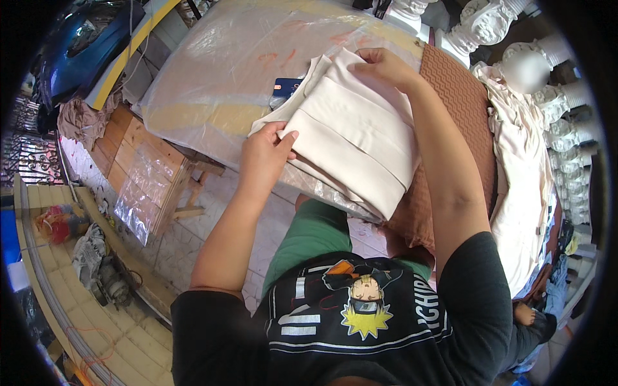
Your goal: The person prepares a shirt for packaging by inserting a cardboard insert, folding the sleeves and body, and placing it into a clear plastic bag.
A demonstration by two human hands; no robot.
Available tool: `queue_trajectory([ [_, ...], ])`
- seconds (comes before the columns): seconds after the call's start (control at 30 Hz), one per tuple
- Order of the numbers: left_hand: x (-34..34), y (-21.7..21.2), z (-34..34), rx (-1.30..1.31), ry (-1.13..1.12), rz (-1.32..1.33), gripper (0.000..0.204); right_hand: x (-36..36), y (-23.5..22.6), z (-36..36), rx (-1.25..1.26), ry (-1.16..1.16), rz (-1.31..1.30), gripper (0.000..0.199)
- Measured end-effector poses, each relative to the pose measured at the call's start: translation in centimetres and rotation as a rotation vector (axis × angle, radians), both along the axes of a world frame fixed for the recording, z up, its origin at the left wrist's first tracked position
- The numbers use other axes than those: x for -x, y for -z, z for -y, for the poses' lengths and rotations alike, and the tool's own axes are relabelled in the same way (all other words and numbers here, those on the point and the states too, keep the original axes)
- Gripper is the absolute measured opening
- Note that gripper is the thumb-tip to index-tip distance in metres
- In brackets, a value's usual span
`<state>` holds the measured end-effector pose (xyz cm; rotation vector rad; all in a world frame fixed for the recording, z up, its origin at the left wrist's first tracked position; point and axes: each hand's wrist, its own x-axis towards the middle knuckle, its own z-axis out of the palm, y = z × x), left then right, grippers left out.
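Folded cream cloth (351,138), soft, light and limp, lies at the table's (212,71) near edge; left hand (264,157) pinches its near corner, right hand (380,64) its far fold.

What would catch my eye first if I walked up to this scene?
At centre, a stack of folded cream cloth lies on a plastic-wrapped pad, the left hand at its near corner and the right hand at its far edge. Right of it hangs a brown ridged cushion.
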<state>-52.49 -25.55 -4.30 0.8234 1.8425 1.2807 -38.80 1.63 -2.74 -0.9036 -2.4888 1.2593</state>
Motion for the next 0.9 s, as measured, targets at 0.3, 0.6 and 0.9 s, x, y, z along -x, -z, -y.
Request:
queue_trajectory([
  [0.3, 2.5, 3.3, 0.2, -0.06, -0.149, -0.251, 0.022, 2.9, 1.4, -0.1, -0.237, -0.067, 0.133, 0.036],
  [0.6, 2.9, 1.5, 0.6, -0.056, -0.178, -0.072, 0.025, 4.1, 3.2, 0.1, -0.047, 0.08, 0.035, 0.033],
  [0.9, 2.9, 0.7, 0.6, 0.083, -0.111, -0.227, 0.029, 4.7, 3.0, 1.1, -0.211, 0.13, 0.096, 0.031],
])
